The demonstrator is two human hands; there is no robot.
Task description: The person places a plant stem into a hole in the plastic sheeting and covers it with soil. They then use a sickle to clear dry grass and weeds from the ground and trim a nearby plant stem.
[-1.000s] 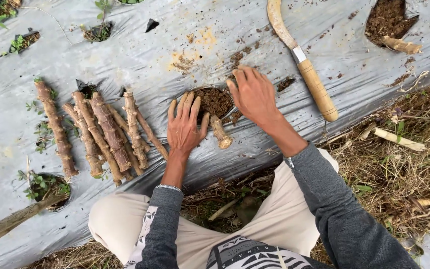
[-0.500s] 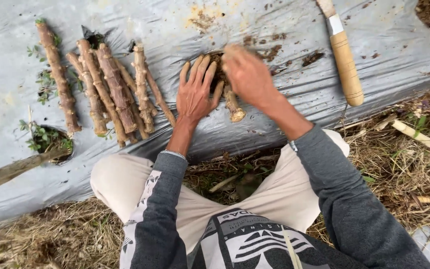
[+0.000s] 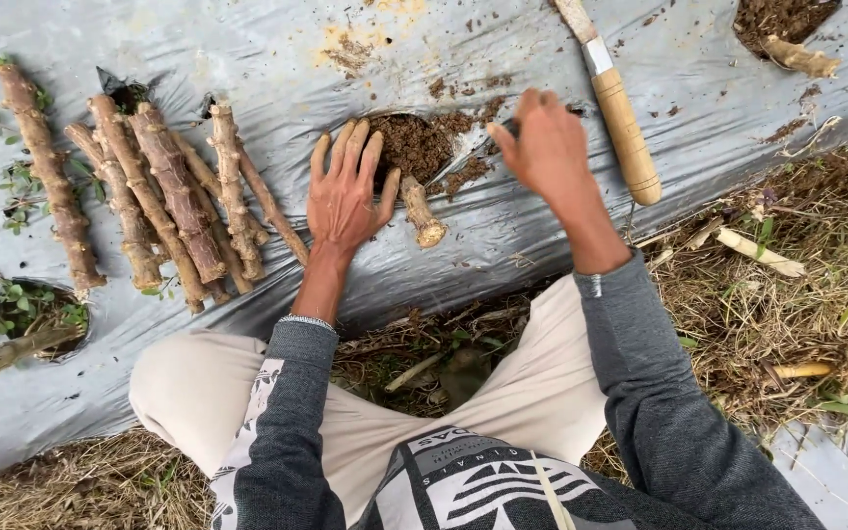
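- Soil (image 3: 414, 142) fills the hole cut in the grey plastic sheet (image 3: 247, 49), and a short stem cutting (image 3: 420, 213) sticks out of it, slanting towards you.
- Your left hand (image 3: 344, 191) lies flat on the sheet at the hole's left edge, fingers straight and close together, fingertips at the soil; it has hold of nothing, and the thumb sits just beside the cutting.
- Your right hand (image 3: 542, 147) hovers right of the hole, fingers loosely spread, nothing in its grip that shows.
- Loose crumbs of soil lie scattered on the sheet between your hands.
- Knife with a wooden handle (image 3: 618, 123) rests on the sheet just right of that hand.
- Bundle of stem cuttings (image 3: 164, 191) lies well to the left, side by side.
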